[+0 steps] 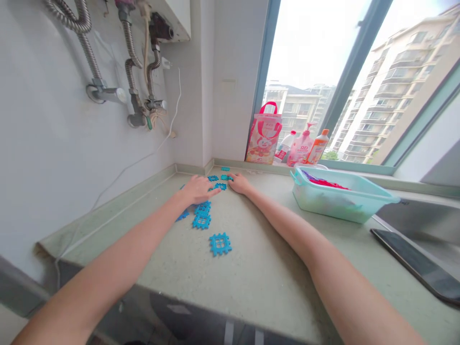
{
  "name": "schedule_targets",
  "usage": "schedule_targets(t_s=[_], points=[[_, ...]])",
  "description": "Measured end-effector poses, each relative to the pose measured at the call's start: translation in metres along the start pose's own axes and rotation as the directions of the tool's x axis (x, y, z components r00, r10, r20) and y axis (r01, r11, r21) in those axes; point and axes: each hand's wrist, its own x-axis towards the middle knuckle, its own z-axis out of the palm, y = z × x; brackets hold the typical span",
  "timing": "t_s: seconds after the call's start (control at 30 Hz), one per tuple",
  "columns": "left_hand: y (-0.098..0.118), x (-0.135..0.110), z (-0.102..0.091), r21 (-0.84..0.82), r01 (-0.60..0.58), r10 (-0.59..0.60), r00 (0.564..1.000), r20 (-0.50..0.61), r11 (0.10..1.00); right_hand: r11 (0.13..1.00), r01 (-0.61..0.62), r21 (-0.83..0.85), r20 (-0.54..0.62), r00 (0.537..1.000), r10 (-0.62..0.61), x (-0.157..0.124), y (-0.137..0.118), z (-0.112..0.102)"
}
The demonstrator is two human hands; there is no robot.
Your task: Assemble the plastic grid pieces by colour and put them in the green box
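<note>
Both arms reach to the far part of the countertop, where blue plastic interlocking tiles with notched edges and window-like grids lie. My left hand is spread palm down over some of them, its thumb stretched out beside a blue tile. My right hand has its fingers closed at the edge of a teal tile. Another teal tile lies by the back ledge. Nearer me are two touching tiles, a darker blue one partly hidden by my left arm, and a single tile.
A mint plastic basin with red and purple items stands on the right, beside a sink. A dark flat slab lies by the sink. A pink bag and bottles line the windowsill. A white cord hangs along the left wall.
</note>
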Motion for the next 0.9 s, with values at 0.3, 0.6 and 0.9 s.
schedule_targets(t_s=[0.3,0.6,0.9], points=[[0.031,-0.007,-0.012,-0.162,-0.288,0.285,0.958,-0.039,0.944,0.999,-0.04,0.013,-0.014,0.999,0.04,-0.058,0.014,-0.022],[0.026,-0.005,0.002,-0.338,-0.332,0.317,0.943,-0.101,0.88,1.0,-0.021,0.016,-0.013,1.0,0.022,-0.136,0.035,-0.044],[0.017,-0.003,0.004,-0.248,-0.274,0.281,0.96,-0.006,0.929,0.991,0.094,0.1,-0.033,0.995,-0.092,-0.181,0.04,-0.058]])
